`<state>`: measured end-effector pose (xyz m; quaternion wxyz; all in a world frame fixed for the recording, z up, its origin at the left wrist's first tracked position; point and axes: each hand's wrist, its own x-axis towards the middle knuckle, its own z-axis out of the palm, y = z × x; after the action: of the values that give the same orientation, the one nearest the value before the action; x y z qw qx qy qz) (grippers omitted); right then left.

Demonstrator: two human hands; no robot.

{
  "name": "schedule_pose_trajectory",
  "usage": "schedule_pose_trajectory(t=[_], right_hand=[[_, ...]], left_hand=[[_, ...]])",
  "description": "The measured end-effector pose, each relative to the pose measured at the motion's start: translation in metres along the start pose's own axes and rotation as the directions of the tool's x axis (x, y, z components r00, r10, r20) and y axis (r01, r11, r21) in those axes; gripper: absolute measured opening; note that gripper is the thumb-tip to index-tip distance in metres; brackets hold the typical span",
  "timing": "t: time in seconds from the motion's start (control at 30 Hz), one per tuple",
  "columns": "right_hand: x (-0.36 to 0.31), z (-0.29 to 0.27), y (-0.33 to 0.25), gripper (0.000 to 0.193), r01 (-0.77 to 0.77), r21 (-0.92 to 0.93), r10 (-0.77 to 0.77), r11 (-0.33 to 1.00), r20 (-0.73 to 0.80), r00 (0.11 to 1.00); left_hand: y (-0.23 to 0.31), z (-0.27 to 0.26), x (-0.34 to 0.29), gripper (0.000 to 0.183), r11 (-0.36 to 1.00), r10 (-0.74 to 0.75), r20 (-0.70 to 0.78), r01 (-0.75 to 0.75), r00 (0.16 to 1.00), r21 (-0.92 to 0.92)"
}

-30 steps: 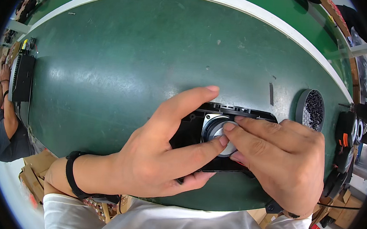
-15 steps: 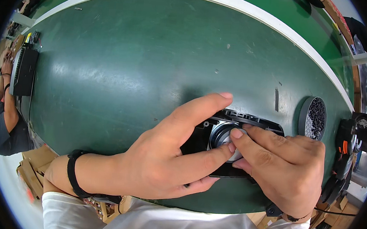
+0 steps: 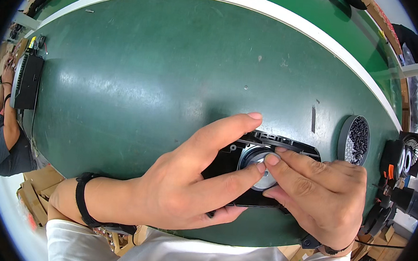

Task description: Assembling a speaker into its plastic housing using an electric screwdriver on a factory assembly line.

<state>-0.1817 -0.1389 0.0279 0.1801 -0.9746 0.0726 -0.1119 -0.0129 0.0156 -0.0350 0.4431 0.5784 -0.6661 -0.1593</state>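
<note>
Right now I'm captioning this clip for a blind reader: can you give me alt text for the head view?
Two bare hands press a round silver disc into a black plastic housing on a green table: left hand gripping the housing, right hand fingertips on the disc. A round grey dish of small dark parts sits to the right.

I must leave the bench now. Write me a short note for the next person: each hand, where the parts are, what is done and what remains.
Left hand: spread over the black plastic housing, holding it on the green table.
Right hand: its fingers press the round silver speaker into the housing.
Parts: grey round dish of small dark pieces to the right of the housing.
Done: speaker sits in the housing opening.
Left: whether it is fully seated is hidden by the hands; check it.
</note>
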Motion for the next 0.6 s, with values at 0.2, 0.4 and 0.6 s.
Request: schedule_pose_trajectory(t=[0.2,0.4,0.6], right_hand=[[-0.0011,0.0009,0.0014,0.042,-0.001,0.009,0.001,1.000,-0.008,1.000],[-0.0002,0.0018,0.0038,0.041,-0.008,0.037,0.009,0.999,-0.005,1.000],[0.0004,0.0023,0.0048,0.041,-0.004,0.064,0.004,0.998,-0.006,1.000]], left_hand=[[-0.0003,0.0006,0.0007,0.053,1.000,0.003,0.000,-0.003,1.000,-0.012],[0.0003,-0.0001,0.0002,0.054,1.000,-0.014,0.005,0.014,1.000,-0.005],[0.0006,0.0000,0.0001,0.054,1.000,-0.023,0.004,0.023,1.000,-0.013]])
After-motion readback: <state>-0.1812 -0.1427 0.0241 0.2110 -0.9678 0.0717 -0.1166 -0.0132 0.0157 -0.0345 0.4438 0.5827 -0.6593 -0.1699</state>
